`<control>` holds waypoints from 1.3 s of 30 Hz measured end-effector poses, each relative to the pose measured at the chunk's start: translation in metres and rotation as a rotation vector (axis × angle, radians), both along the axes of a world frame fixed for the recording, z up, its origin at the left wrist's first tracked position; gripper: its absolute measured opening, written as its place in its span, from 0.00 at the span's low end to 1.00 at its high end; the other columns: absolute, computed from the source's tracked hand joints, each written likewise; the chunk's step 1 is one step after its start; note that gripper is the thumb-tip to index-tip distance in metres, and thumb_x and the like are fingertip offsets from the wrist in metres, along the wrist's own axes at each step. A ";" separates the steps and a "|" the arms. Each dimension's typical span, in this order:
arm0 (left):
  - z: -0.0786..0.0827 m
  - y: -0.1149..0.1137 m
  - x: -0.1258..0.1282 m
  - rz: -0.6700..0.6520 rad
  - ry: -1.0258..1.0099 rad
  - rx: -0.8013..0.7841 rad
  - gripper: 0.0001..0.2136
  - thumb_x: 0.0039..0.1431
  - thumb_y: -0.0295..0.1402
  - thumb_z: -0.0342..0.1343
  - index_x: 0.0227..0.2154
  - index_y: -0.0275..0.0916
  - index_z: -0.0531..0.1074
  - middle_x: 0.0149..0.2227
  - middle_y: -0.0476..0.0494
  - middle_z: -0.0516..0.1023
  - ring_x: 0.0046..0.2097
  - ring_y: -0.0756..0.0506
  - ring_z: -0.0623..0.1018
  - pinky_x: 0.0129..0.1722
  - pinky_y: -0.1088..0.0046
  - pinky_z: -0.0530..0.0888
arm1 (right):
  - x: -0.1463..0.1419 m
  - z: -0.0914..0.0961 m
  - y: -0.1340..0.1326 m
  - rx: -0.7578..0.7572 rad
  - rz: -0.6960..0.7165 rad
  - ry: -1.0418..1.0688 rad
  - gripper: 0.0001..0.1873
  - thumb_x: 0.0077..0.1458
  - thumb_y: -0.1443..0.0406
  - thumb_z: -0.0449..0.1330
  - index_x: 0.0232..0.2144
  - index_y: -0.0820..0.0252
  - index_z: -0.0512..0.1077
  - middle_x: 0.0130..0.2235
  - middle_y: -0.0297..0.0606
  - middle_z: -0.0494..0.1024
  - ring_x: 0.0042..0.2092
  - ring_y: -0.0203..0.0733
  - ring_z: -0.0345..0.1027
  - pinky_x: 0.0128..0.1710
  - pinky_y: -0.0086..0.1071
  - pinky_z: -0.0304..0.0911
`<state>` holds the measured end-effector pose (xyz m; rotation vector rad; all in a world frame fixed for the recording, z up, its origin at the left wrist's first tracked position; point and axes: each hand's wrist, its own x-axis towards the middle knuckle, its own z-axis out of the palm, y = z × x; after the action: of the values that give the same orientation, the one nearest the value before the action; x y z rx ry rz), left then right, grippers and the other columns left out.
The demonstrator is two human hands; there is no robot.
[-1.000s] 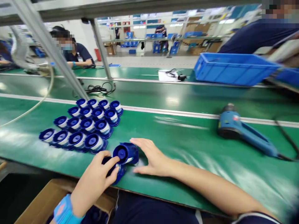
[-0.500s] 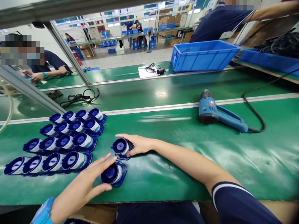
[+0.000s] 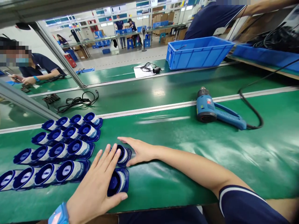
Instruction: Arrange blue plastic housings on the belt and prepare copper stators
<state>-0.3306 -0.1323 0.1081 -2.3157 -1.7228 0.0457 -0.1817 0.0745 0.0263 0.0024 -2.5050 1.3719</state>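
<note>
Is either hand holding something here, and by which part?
No firm hold shows. The left hand is spread beside the nearer blue cup and farther blue cup; the right hand curves, open, beside the farther one. Contact cannot be told.

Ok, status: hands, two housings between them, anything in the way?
Left hand open, partly hiding both blue housings. Right hand open, beside the farther one. Both on green bench. Heat gun off right, clear of hands.

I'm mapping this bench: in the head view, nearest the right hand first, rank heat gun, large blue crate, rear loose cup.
1. Rear loose cup: left, by the right hand.
2. Heat gun: right side.
3. Large blue crate: farther back, right.
</note>
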 end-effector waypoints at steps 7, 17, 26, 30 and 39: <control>-0.013 0.048 -0.027 0.043 0.005 -0.057 0.43 0.67 0.57 0.46 0.72 0.30 0.42 0.73 0.35 0.45 0.73 0.36 0.50 0.69 0.53 0.60 | 0.030 0.004 -0.015 0.097 -0.373 0.224 0.28 0.59 0.64 0.63 0.60 0.57 0.63 0.56 0.44 0.74 0.57 0.46 0.68 0.58 0.44 0.62; -0.010 0.138 -0.112 0.203 0.031 -0.142 0.39 0.68 0.53 0.46 0.71 0.28 0.47 0.72 0.32 0.50 0.73 0.34 0.51 0.71 0.48 0.52 | 0.027 -0.017 -0.025 0.440 -0.066 0.160 0.24 0.63 0.60 0.59 0.59 0.59 0.65 0.55 0.47 0.73 0.53 0.49 0.68 0.53 0.45 0.63; 0.033 0.054 -0.117 0.430 -0.028 0.000 0.41 0.66 0.60 0.47 0.71 0.37 0.45 0.75 0.37 0.39 0.74 0.31 0.40 0.71 0.45 0.43 | 0.041 -0.014 -0.024 0.560 -0.031 0.032 0.23 0.67 0.60 0.57 0.61 0.59 0.65 0.59 0.51 0.71 0.57 0.51 0.67 0.56 0.49 0.65; 0.012 -0.109 -0.117 0.844 -0.220 0.540 0.38 0.58 0.69 0.44 0.58 0.43 0.67 0.61 0.39 0.67 0.67 0.32 0.63 0.66 0.49 0.61 | 0.043 -0.015 -0.039 0.640 0.046 0.158 0.22 0.66 0.61 0.60 0.60 0.61 0.67 0.58 0.50 0.72 0.58 0.52 0.67 0.57 0.49 0.64; -0.245 -0.356 -0.018 1.678 -0.579 0.076 0.14 0.68 0.44 0.56 0.38 0.37 0.74 0.41 0.43 0.77 0.45 0.45 0.77 0.48 0.60 0.76 | 0.031 -0.016 -0.100 0.764 0.357 0.145 0.26 0.66 0.53 0.59 0.60 0.59 0.69 0.63 0.46 0.69 0.61 0.52 0.65 0.59 0.47 0.60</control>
<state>-0.3484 -0.4886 -0.1371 -0.2208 -3.2205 -0.3842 -0.1506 -0.0256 0.0108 0.6973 -2.8127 0.3984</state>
